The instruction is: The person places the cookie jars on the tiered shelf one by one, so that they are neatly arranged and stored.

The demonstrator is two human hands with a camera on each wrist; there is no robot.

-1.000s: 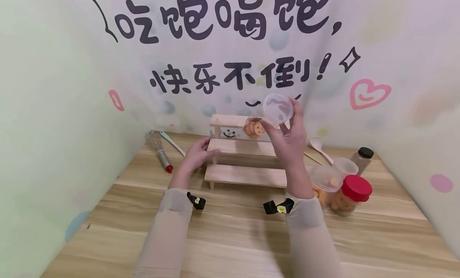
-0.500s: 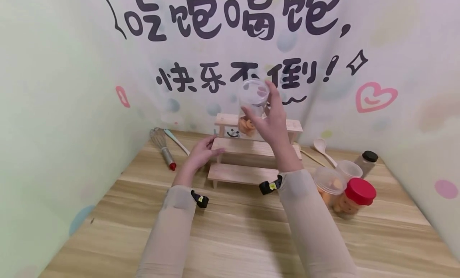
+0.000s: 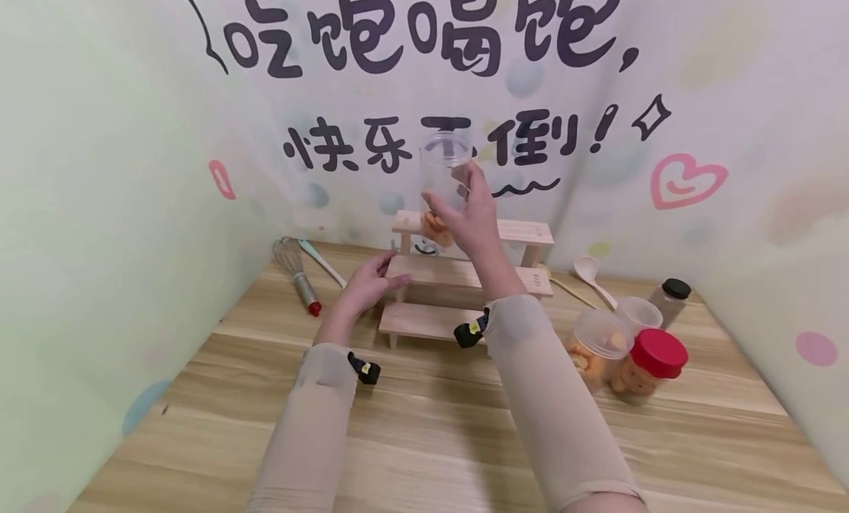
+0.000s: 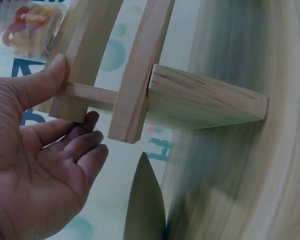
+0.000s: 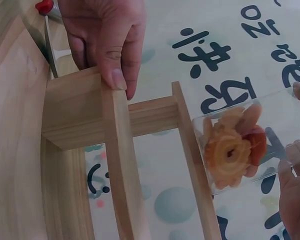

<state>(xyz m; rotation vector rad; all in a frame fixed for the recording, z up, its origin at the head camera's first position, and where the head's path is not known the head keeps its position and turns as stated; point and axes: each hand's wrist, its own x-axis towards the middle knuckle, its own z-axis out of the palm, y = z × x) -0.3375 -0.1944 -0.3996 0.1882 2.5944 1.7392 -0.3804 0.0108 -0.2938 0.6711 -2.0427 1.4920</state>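
A clear round jar (image 3: 438, 178) with cookies (image 3: 435, 228) in its bottom is held upright by my right hand (image 3: 476, 217), thumb on one side and fingers on the other. Its base overlaps the top step of a three-step wooden stand (image 3: 458, 272); in the right wrist view the jar (image 5: 240, 145) is right at that step's edge. My left hand (image 3: 363, 283) grips the left end of the middle step. In the left wrist view, the left hand's (image 4: 45, 170) thumb lies over the board and its fingers are beneath.
A whisk (image 3: 297, 273) and a pale-blue-handled utensil (image 3: 323, 262) lie left of the stand. At right are an open cookie tub (image 3: 600, 343), a red-lidded jar (image 3: 653, 358), a translucent cup (image 3: 640, 314), a black-capped bottle (image 3: 671, 299) and a ladle (image 3: 595, 281). A patterned wall hanging is close behind.
My right hand has carried the jar leftward, from the right part of the top step to its left part, turning it more upright. My left hand stays on the middle step.
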